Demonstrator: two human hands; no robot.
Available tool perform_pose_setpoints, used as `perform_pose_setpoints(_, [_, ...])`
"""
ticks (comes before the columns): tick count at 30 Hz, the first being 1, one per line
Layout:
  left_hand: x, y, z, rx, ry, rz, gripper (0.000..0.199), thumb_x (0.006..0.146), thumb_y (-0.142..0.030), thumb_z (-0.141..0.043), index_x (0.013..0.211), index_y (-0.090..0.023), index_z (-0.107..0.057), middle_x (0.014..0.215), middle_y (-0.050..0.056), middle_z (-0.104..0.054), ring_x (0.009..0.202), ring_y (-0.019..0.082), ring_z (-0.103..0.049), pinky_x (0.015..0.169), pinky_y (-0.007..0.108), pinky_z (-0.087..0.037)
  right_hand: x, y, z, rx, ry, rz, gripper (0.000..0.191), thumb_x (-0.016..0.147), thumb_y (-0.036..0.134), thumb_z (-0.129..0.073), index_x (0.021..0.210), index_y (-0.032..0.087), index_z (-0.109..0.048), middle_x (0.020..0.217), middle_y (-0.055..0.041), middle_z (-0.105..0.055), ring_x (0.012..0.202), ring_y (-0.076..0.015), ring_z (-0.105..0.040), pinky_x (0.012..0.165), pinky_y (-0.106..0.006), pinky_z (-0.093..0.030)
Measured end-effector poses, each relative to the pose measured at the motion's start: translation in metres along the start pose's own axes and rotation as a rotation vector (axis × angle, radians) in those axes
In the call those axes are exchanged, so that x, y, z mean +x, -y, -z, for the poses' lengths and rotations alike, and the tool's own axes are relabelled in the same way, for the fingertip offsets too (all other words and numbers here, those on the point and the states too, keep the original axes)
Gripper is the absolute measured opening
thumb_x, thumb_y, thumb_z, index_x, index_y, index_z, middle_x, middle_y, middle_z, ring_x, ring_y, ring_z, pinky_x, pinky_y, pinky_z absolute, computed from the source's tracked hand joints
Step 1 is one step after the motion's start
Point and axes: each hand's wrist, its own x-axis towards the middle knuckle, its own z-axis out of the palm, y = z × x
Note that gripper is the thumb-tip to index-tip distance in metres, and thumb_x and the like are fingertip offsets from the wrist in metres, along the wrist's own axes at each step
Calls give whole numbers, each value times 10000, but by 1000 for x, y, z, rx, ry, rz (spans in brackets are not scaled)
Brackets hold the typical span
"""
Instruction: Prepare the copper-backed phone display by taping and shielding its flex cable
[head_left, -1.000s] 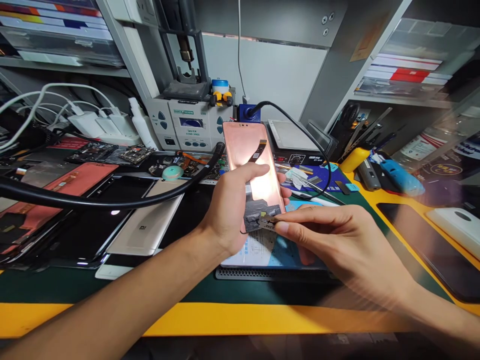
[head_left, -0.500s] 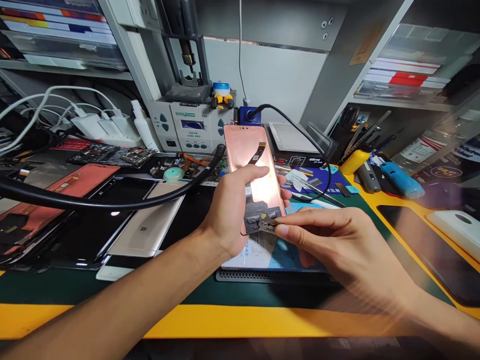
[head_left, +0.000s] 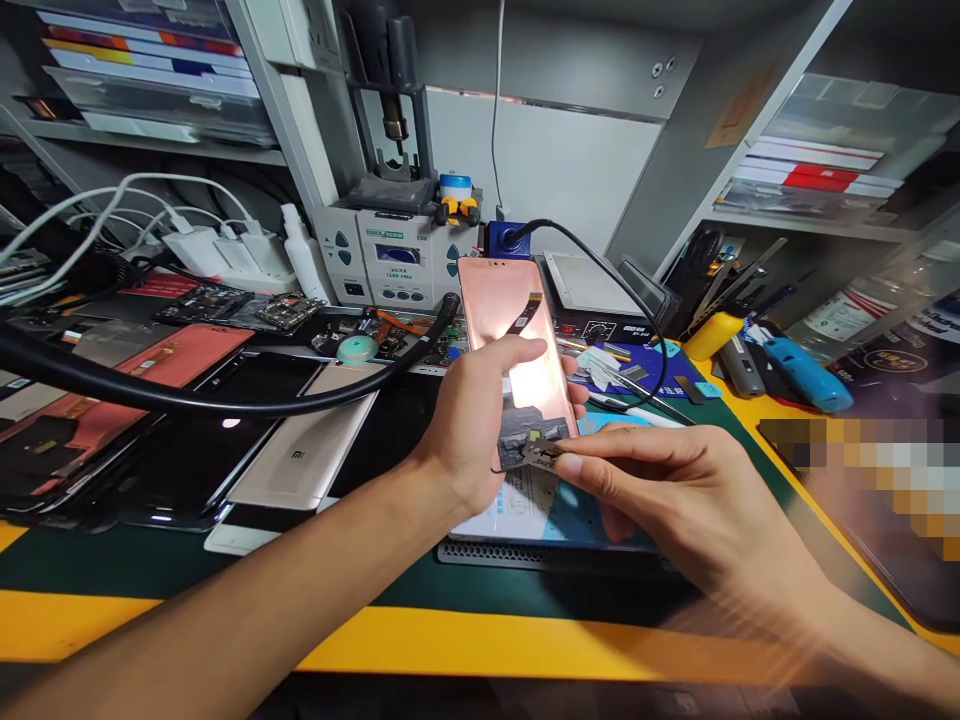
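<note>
My left hand [head_left: 469, 420] is wrapped round a phone screen [head_left: 504, 285], thumb across its copper-coloured back and fingertips showing past the right edge. A dark flex cable [head_left: 525, 315] lies on that back, and a black film [head_left: 525, 425] covers its lower end. Between thumb and fingertips, my right hand [head_left: 667, 480] pinches a thin grey razor blade [head_left: 541, 455]. The blade meets the screen's lower edge, over the black film; whether it cuts under anything I cannot tell. Beneath the screen is a blue and white mat [head_left: 517, 505].
A black hose [head_left: 300, 403] curves across the left side above several phone parts, among them a gold back cover [head_left: 300, 440]. The soldering station [head_left: 405, 265] stands behind. At right are a blue tool [head_left: 810, 375] and a dark phone [head_left: 900, 570], partly blurred out.
The whole view has shifted slightly, so things appear a little to the right. Both hands keep their hold, and the blade stays at the screen's lower edge.
</note>
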Motion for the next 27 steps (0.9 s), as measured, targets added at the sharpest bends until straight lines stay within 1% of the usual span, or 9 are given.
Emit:
perform_pose_setpoints(4, [0, 0, 0, 1, -13, -5, 230, 783, -278, -593, 815, -98, -734, 748, 108, -735, 639, 196, -698, 561, 266, -579, -1, -2, 0, -15, 3, 11, 162, 764, 350, -799, 865, 225, -823, 613, -1, -668, 438, -62, -512, 400, -161, -379])
perform_pose_setpoints(10, [0, 1, 2, 42, -20, -7, 248, 784, -302, -595, 808, -105, -742, 685, 109, -714, 632, 204, -693, 566, 279, -577, 1, -1, 1, -31, -2, 14, 196, 765, 390, -792, 859, 221, -824, 609, -4, -665, 426, -57, -511, 390, -155, -372])
perform_pose_setpoints(14, [0, 0, 2, 36, -20, -24, 223, 774, -279, -600, 799, -110, -742, 761, 115, -728, 684, 204, -699, 606, 283, -581, 2, -1, 0, -60, -5, 23, 209, 763, 395, -792, 874, 220, -825, 583, -2, -645, 425, -63, -509, 399, -164, -384])
perform_pose_setpoints(22, [0, -1, 0, 49, -34, -1, 260, 764, -298, -590, 789, -82, -732, 720, 140, -709, 667, 209, -687, 573, 271, -566, 1, -2, 0, -52, -17, 14, 235, 760, 414, -792, 867, 207, -820, 631, -19, -673, 427, -64, -517, 390, -164, -380])
perform_pose_setpoints(27, [1, 0, 1, 30, -19, -9, 252, 769, -292, -587, 789, -88, -733, 694, 125, -700, 643, 203, -675, 548, 277, -565, 1, -1, -1, -64, 1, 19, 219, 759, 401, -796, 869, 214, -823, 561, 3, -632, 423, -60, -512, 396, -155, -380])
